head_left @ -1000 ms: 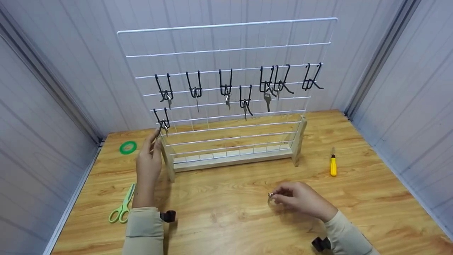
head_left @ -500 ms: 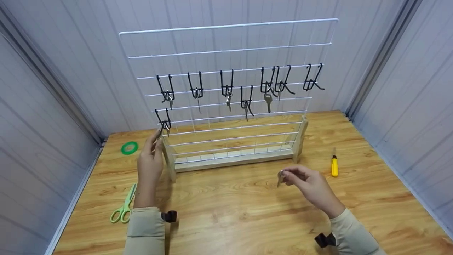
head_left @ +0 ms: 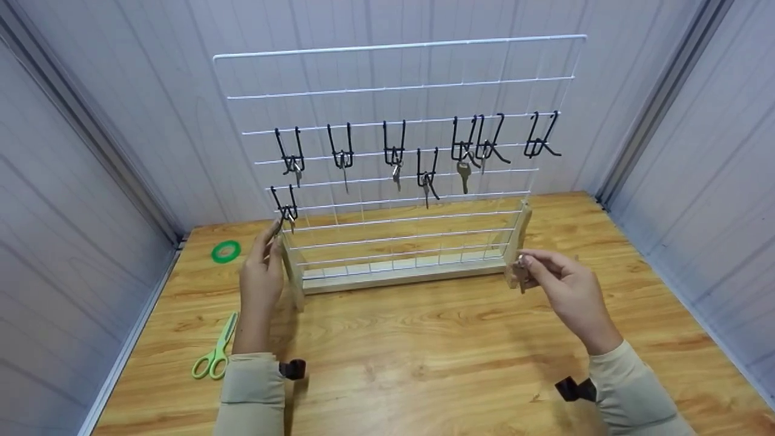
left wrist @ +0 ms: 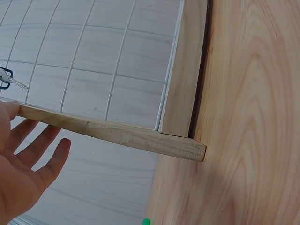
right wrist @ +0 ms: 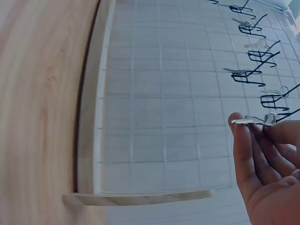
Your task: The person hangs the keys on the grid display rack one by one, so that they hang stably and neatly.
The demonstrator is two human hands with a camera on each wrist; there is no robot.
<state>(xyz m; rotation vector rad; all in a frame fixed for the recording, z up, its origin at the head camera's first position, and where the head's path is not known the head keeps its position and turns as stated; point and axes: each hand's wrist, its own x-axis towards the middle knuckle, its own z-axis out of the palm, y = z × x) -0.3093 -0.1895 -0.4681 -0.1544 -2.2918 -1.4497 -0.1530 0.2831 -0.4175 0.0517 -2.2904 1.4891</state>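
Observation:
Near the left end of the white wire grid rack [head_left: 399,45], my left hand [head_left: 262,281] holds the wooden side post [left wrist: 112,133]. In the left wrist view its thumb lies on one side of the post and the other fingers on the other, the lower ones spread. My right hand [head_left: 572,297] pinches a small silver key [right wrist: 244,122], with what looks like a ring, in front of the rack's right post. Several black hooks [head_left: 539,145] hang on the grid. Most carry a key, such as the brass-coloured one [head_left: 464,175]; the rightmost shows none.
Green-handled scissors [head_left: 216,351] and a roll of green tape [head_left: 226,251] lie on the wooden table [head_left: 387,375] at the left. White panelled walls [head_left: 696,200] stand behind and on both sides. The yellow screwdriver seen earlier is hidden behind my right hand.
My right hand has moved right and up from the table with the key, over to the rack's right post. The left hand stays at the left post; the view has shifted slightly.

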